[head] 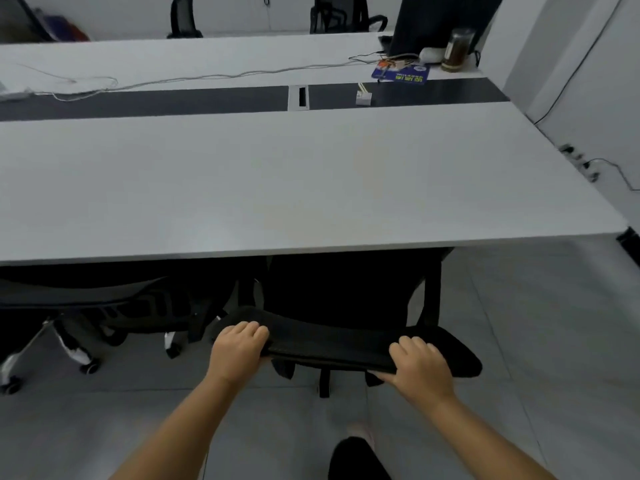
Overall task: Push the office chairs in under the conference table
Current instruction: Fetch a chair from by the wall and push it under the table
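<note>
A black office chair (332, 344) stands in front of me, its seat tucked under the near edge of the long white conference table (311, 174). My left hand (239, 348) grips the left end of the chair's padded top bar. On the right end of the same bar my right hand (420, 363) is clamped. The chair's seat and base are mostly hidden in shadow under the tabletop. A second black mesh chair (104, 299) sits to the left, also partly under the table, with its chrome legs and castors showing.
A dark strip with a cable hatch (298, 97) runs along the table's middle. White cables (86, 88), a blue booklet (401, 72), a jar (457, 50) and a monitor (433, 22) lie at the far right. Two more chairs (343, 13) stand beyond. A power strip (581, 164) lies on the floor at right.
</note>
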A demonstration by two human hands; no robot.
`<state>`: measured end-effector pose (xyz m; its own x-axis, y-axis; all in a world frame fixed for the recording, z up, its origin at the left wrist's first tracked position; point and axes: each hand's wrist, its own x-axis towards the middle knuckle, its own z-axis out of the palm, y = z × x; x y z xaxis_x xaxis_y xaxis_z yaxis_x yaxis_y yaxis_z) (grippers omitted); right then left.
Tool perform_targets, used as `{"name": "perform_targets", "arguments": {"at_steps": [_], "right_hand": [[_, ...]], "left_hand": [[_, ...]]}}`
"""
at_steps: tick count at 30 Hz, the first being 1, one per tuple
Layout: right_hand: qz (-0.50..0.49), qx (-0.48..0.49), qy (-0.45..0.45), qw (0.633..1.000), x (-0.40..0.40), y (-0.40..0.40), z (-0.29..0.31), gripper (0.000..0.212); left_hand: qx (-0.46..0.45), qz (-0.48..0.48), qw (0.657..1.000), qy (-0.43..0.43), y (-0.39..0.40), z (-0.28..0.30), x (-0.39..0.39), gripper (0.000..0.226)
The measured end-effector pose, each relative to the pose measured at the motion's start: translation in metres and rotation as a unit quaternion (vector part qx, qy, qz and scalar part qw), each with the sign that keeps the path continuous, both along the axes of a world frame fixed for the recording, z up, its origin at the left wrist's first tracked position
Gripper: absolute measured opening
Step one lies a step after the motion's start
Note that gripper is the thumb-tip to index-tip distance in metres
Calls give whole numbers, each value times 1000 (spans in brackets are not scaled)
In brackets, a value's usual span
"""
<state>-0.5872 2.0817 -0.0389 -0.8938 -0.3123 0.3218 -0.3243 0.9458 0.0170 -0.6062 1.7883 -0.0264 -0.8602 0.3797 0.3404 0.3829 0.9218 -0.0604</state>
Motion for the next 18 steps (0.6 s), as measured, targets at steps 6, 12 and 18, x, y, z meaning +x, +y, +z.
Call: {"name": "perform_targets", "arguments": {"at_steps": [6,12,18], "right_hand": [[15,4,18,1000,-79,9,-1,52],[18,36,29,999,-128,33,0,53],[39,9,51,998,-169,66,3,69]], "left_hand": [[-2,0,1000,12,4,-1,-76,15],[-5,-39,999,1,24,2,-115,28],[-11,-19,998,-57,57,-4,-141,52]]}}
